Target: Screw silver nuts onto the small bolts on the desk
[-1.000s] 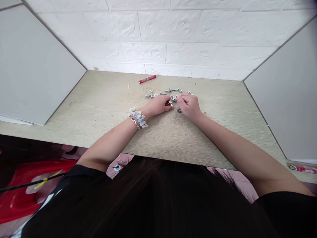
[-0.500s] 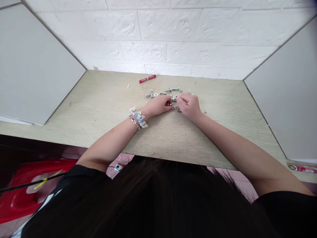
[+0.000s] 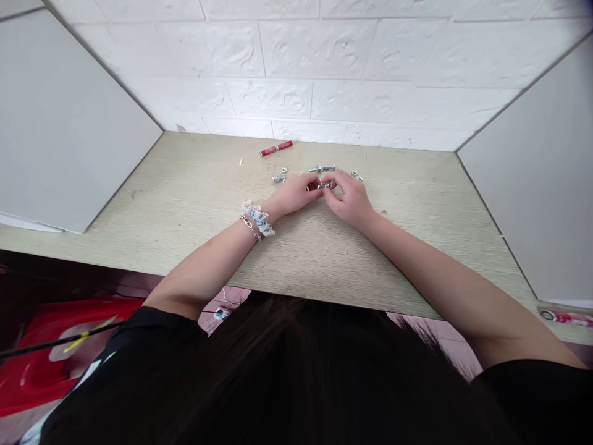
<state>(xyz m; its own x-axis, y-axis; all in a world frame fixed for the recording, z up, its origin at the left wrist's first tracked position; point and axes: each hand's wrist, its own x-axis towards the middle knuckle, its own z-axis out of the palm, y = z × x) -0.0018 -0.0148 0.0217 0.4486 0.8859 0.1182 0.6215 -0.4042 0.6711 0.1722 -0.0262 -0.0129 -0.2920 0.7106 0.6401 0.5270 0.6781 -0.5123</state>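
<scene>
left hand [image 3: 297, 193] and right hand [image 3: 351, 199] pinch small metal parts [image 3: 325, 185] between facing fingertips, near bolt [image 3: 328, 168]; exact kind unclear. seems best: parts in line, light pinch, steady wrists.

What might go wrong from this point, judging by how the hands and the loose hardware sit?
The small metal piece between the fingertips of the left hand and right hand might slip out, being so small. The bolt lies just beyond the fingertips and could get nudged. The loose nuts near the right hand's knuckles could be knocked aside.
</scene>
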